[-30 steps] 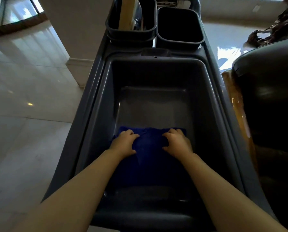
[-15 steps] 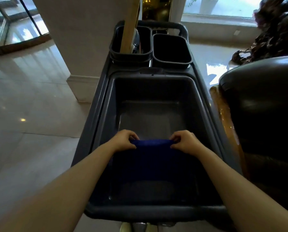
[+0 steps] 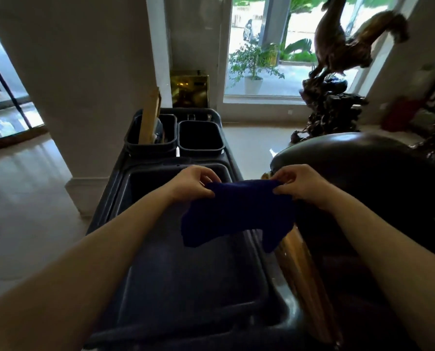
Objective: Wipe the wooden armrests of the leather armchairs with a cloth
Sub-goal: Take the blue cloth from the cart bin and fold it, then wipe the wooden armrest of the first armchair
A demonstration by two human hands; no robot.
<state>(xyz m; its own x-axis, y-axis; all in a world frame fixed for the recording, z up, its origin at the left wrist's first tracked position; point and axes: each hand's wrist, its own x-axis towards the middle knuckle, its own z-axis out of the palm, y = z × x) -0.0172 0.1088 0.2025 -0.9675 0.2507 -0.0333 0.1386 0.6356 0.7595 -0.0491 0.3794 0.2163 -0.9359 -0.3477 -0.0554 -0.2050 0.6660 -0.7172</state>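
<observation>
A dark blue cloth point(image 3: 236, 211) hangs in the air between my two hands, above the right side of the grey cart tub point(image 3: 186, 274). My left hand point(image 3: 193, 184) pinches its upper left corner and my right hand point(image 3: 297, 183) pinches its upper right corner. To the right stands a dark leather armchair point(image 3: 350, 160). Its glossy wooden armrest point(image 3: 300, 269) runs along the cart's right edge, just below the hanging cloth.
At the cart's far end sit two small dark bins point(image 3: 201, 138); the left bin holds a pale wooden handle point(image 3: 149, 117). A white pillar point(image 3: 79, 84) stands at the left. A dark carved horse sculpture point(image 3: 338, 72) stands beyond the armchair. Glossy tiled floor point(image 3: 29, 198) lies to the left.
Both hands have lifted the blue cloth out of the tub and carried it up and to the right, toward the armchair. The view has tilted upward.
</observation>
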